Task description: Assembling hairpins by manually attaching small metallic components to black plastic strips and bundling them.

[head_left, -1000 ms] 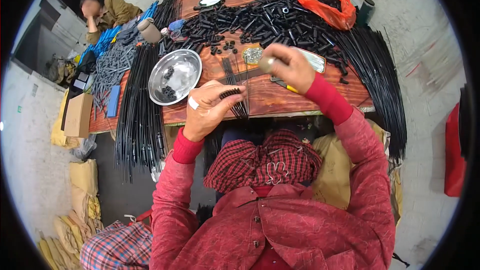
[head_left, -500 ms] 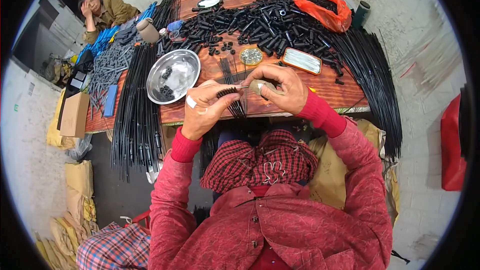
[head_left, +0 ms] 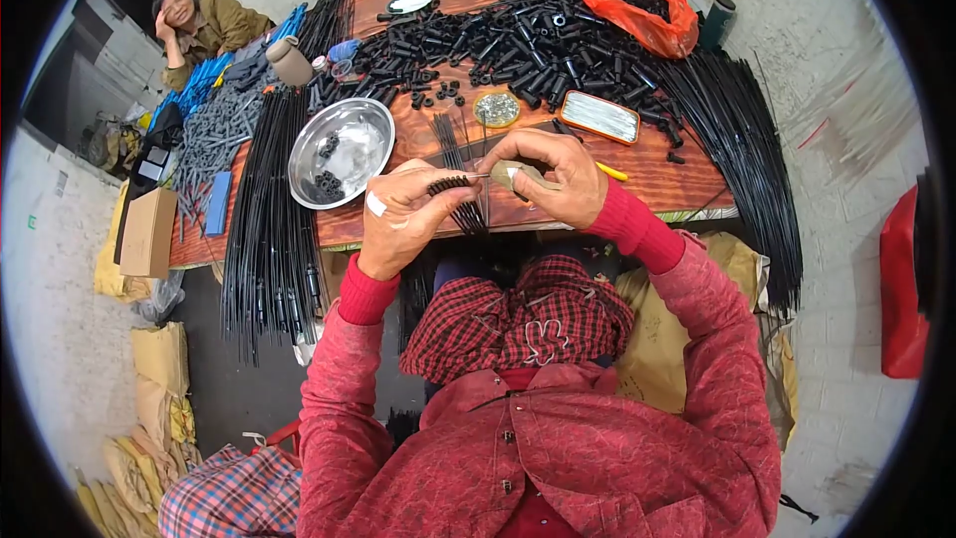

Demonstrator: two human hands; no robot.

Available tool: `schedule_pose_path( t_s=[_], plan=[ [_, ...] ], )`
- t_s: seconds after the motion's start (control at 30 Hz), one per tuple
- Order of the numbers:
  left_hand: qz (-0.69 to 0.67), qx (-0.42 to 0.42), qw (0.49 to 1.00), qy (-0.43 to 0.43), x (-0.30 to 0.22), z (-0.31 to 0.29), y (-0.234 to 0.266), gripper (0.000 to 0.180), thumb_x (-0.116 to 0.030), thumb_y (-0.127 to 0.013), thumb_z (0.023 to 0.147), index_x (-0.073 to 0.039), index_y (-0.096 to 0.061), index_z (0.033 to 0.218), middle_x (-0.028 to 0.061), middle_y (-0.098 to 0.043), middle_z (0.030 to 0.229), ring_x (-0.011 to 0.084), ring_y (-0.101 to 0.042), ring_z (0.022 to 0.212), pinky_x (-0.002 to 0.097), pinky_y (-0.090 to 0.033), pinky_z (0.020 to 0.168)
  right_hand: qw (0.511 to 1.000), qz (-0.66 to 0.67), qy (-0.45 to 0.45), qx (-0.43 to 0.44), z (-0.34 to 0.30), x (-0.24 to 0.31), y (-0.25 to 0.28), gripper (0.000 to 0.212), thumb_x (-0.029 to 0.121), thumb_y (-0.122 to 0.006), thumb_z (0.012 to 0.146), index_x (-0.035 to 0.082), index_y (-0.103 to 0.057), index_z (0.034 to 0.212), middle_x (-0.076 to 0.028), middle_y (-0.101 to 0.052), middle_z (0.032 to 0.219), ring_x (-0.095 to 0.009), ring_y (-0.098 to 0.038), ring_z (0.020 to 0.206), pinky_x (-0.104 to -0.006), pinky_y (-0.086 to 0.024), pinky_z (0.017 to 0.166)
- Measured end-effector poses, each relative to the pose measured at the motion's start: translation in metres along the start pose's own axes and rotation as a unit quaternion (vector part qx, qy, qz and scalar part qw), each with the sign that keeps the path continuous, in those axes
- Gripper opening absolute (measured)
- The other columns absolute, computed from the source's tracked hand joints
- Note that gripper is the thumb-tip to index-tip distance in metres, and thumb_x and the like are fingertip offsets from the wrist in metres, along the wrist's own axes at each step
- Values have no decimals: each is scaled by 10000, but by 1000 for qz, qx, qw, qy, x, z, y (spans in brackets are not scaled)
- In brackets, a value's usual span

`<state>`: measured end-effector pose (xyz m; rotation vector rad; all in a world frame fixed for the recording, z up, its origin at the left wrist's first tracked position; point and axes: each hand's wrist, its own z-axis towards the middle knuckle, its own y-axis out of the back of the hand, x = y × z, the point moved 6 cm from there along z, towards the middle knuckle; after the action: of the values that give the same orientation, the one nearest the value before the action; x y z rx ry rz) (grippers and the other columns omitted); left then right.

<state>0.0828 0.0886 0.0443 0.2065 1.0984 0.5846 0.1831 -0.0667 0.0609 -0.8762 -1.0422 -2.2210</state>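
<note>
My left hand (head_left: pixel 403 222) is closed on a short dark ribbed piece (head_left: pixel 450 182), like a coil or a row of small rings, pinched between thumb and fingers. White tape is stuck on the back of that hand. Opposite it, my right hand (head_left: pixel 558 179) is closed, with brownish wrapping and a bit of white at its fingertips. A thin metal pin or rod (head_left: pixel 482 175) spans the small gap between the hands; its far end is hidden in the right fingers. Beneath the hands, a bunch of thin black rods (head_left: pixel 448 144) lies over the table edge.
A steel bowl (head_left: pixel 344 149) with small black rings stands left of my hands. Behind lie a round dish (head_left: pixel 496 109), a rectangular tin (head_left: pixel 599 118) and heaped black tubes (head_left: pixel 538 50). Long black rods (head_left: pixel 264 229) overhang the table on both sides. A person (head_left: pixel 204 25) leans at the far left.
My hands stay almost in place, the fingertips slightly closer together. A yellow stick beside my right wrist shows more. The person at the far left has lowered the hand a little from the face.
</note>
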Motion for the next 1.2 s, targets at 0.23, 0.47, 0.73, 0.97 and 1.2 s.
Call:
schedule_pose_path(
  t_s=[0.23,0.47,0.73,0.97,1.2],
  plan=[
    [9,12,1000,-6,-3,2,-2,171,6,-733,802,16,-747,971,102,-737,864,150,-667,778,265,-509,705,1000,-9,-3,-1,1,4,-1,232,123,-555,841,15,-671,1010,-100,-682,956,-210,-646,902,-332,-501,826],
    [18,1,999,-43,-11,4,-3,178,2,-732,804,12,-745,981,102,-744,865,161,-675,772,275,-512,705,999,8,-32,-33,-2,1,-4,208,126,-578,862,10,-672,1007,-100,-673,932,-218,-640,858,-325,-498,789],
    [19,10,998,-61,-20,7,-7,188,-18,-755,779,23,-735,961,107,-712,790,180,-643,705,293,-483,651,997,-38,53,-35,-2,12,2,189,69,-591,836,20,-671,1000,-103,-659,908,-209,-635,809,-299,-496,738],
    [39,-16,993,-109,-18,10,-7,208,-75,-784,771,-25,-753,970,91,-699,740,198,-612,628,312,-469,599,985,-154,72,-18,6,26,11,182,17,-617,783,5,-651,961,-119,-626,868,-262,-620,820,-346,-489,745],
    [58,25,994,-92,-18,11,-9,161,-29,-757,775,6,-745,932,106,-713,790,193,-654,704,299,-489,657,989,-133,57,11,5,28,11,163,16,-629,794,11,-643,957,-111,-623,878,-253,-617,833,-350,-485,760]
  ],
)
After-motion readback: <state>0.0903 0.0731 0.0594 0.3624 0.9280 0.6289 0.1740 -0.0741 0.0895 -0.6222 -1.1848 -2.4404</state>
